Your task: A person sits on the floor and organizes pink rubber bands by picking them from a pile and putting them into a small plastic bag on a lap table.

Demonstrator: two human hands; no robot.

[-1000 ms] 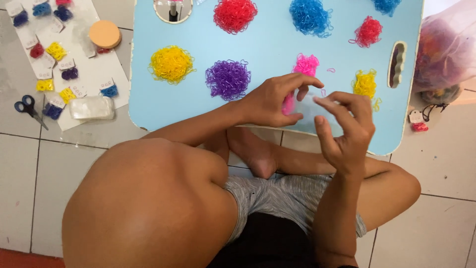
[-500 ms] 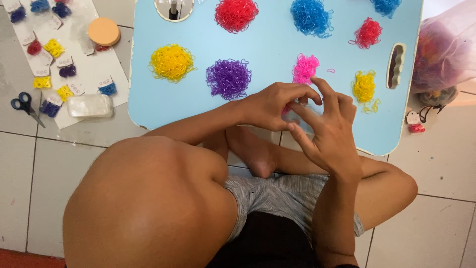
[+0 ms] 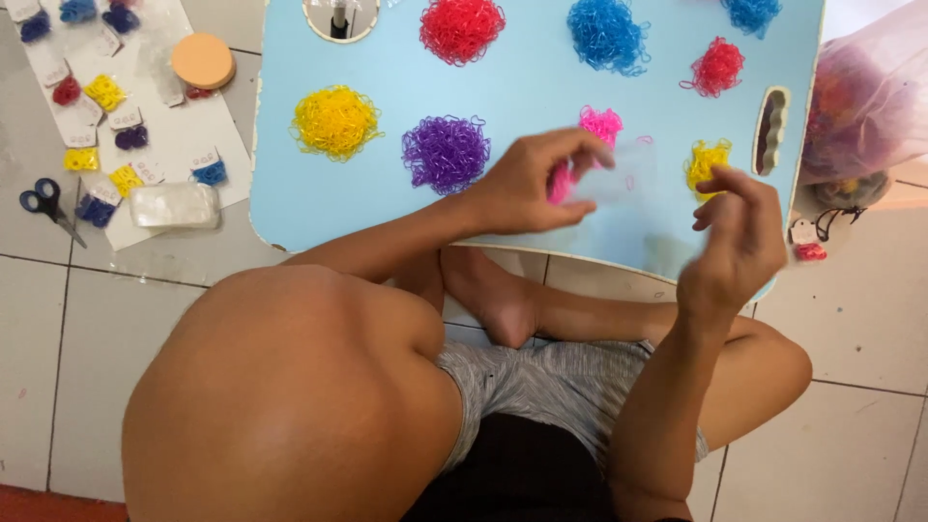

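Tiled floor surrounds a pale blue counter (image 3: 387, 203). Since a moment ago, the right hand (image 3: 739, 237) has pulled away from the small clear plastic bag (image 3: 619, 179), fingers loosely curled and empty. The left hand (image 3: 532, 184) pinches that bag, with pink elastic bands (image 3: 561, 184) inside, above the counter's near edge.

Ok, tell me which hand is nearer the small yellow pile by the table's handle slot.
Right. The right hand hovers just below and beside the small yellow pile; the left hand is farther off, at the pink pile, pinching a clear bag.
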